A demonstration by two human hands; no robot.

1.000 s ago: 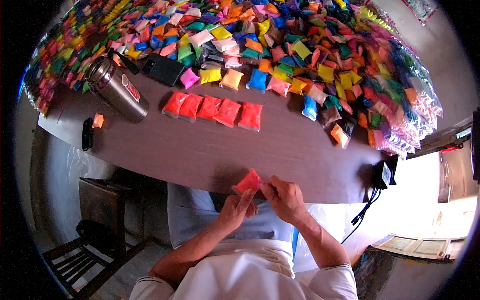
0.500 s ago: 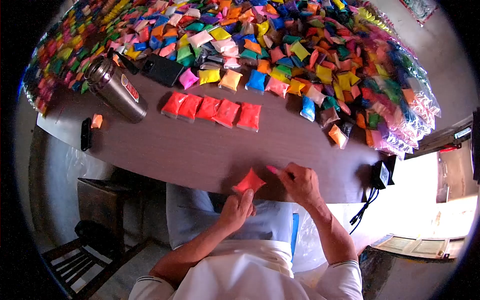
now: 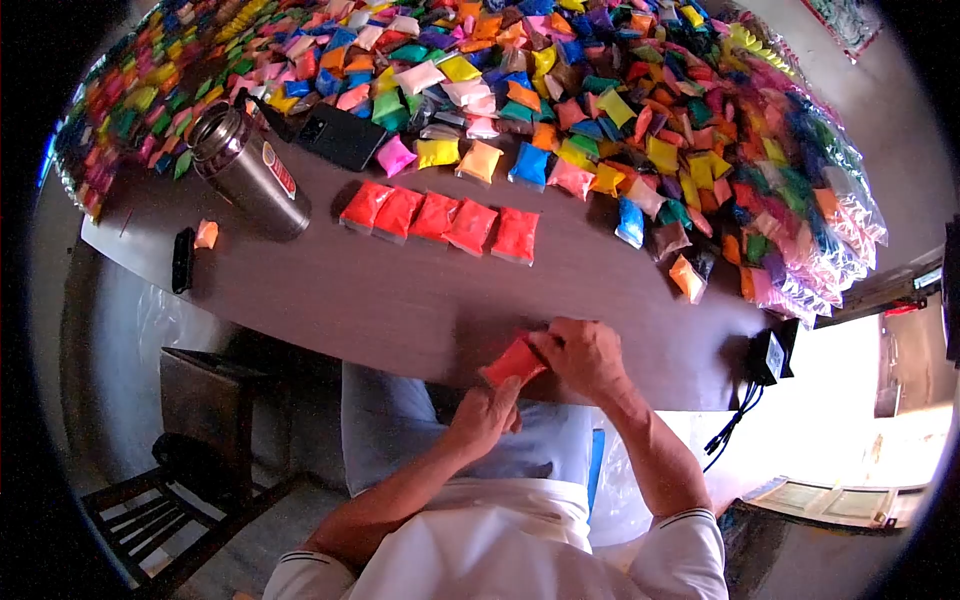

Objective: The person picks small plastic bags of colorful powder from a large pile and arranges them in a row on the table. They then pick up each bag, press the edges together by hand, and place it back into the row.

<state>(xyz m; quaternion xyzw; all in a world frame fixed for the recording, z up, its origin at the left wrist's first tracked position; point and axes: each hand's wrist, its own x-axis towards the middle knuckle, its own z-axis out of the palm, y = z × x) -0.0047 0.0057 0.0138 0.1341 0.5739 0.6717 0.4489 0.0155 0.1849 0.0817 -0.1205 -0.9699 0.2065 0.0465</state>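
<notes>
A small red packet [image 3: 512,364] is held over the table's front edge. My left hand [image 3: 487,413] grips its lower end, with the thumb on top. At the packet's upper right end, my right hand [image 3: 586,356] is closed in a pinch on the edge; whatever else its fingertips may hold is hidden. Beyond the hands, several red packets lie side by side in a slanting row, among them a red packet [image 3: 515,236] at the right end, slightly apart from the others.
A large heap of coloured packets [image 3: 600,110] covers the back of the brown table [image 3: 380,300]. To the left stand a steel flask [image 3: 250,170], a black phone [image 3: 345,138] and a small black object [image 3: 183,260]. A black box with cables [image 3: 770,358] sits at the right edge.
My right hand has moved left to the red packet; the small pink piece seen at its fingertips is now out of sight. The packet has tilted in my left hand. The view has shifted slightly.
</notes>
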